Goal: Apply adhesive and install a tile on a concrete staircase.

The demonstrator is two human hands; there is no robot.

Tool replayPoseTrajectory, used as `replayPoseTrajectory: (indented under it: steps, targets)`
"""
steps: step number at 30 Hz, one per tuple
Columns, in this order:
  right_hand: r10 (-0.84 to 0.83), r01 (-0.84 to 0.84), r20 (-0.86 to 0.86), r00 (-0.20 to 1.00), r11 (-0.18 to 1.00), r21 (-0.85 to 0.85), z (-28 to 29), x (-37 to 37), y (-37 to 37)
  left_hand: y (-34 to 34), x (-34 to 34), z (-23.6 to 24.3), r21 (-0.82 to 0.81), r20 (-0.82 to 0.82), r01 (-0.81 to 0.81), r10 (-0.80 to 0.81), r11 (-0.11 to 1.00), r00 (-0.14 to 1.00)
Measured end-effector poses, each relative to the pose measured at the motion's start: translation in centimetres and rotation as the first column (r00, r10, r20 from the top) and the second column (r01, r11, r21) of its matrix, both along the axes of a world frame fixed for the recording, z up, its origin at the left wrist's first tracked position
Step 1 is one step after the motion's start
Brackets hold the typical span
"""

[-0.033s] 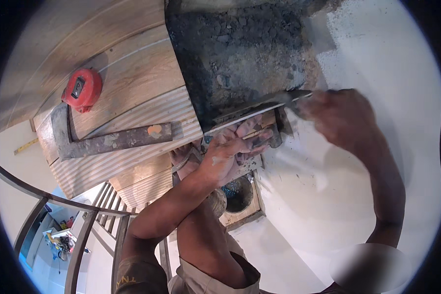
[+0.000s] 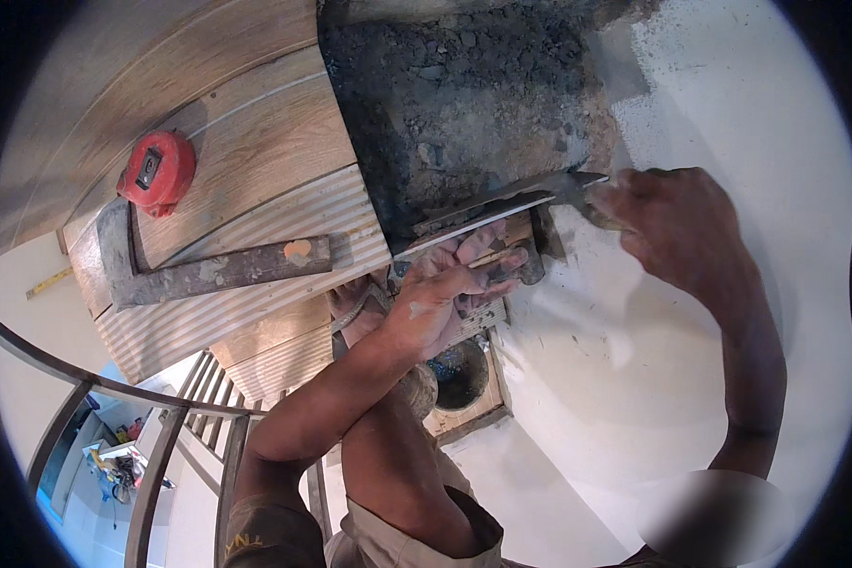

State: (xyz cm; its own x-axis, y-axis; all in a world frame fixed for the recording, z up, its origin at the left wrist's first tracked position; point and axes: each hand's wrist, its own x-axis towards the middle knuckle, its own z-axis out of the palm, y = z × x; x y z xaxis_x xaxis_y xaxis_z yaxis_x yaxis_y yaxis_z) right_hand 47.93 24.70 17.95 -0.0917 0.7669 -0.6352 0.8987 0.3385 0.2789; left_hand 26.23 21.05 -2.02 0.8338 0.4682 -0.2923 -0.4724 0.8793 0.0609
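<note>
Right hand [image 2: 677, 222] is closed around a trowel [image 2: 516, 200], whose blade reaches leftward from the fist, over toward the other hand. Left hand [image 2: 431, 303] sits just under a pale-edged strip [image 2: 464, 230], its fingers partly curled; whether they hold it, I can't tell from where I stand. Beyond both hands spreads rough dark mortar [image 2: 473, 104]. Left of the left hand lie an L-shaped bar [image 2: 237, 265] and, farther off, a red tape measure [image 2: 158, 173].

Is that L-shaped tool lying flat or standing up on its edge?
Lying flat: the L-shaped tool rests on the tiles, both arms showing their broad faces to the camera.
</note>
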Motion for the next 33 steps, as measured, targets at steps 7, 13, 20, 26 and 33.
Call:
replayPoseTrajectory:
  steps: [7, 13, 20, 26, 33]
  targets:
    - [0.077, -0.075, 0.030, 0.997, 0.995, -0.060, -1.8, -1.3, -0.3, 0.6, 1.1, 0.8, 0.015, 0.007, 0.011, -0.011, 1.000, 1.000]
    - [-0.013, 0.012, 0.045, 0.999, 1.000, 0.024, 1.5, -0.7, -0.9, 0.5, 0.9, 1.2, 0.019, -0.028, 0.004, -0.004, 1.000, 1.000]
    - [0.035, -0.037, 0.066, 0.997, 0.999, 0.024, 2.0, -1.8, -1.8, 0.1, 0.8, 0.6, 0.035, -0.001, -0.007, 0.007, 0.999, 1.000]
    - [-0.015, 0.010, 0.084, 0.996, 0.999, 0.051, 1.0, -1.9, -2.9, 0.1, 1.2, 0.4, -0.029, -0.019, 0.032, -0.032, 0.999, 0.999]
    - [-0.137, 0.137, -0.013, 0.991, 0.969, 0.204, 2.5, -1.1, -3.2, -0.4, 0.9, 0.4, 0.017, -0.073, 0.013, -0.011, 1.000, 0.997]
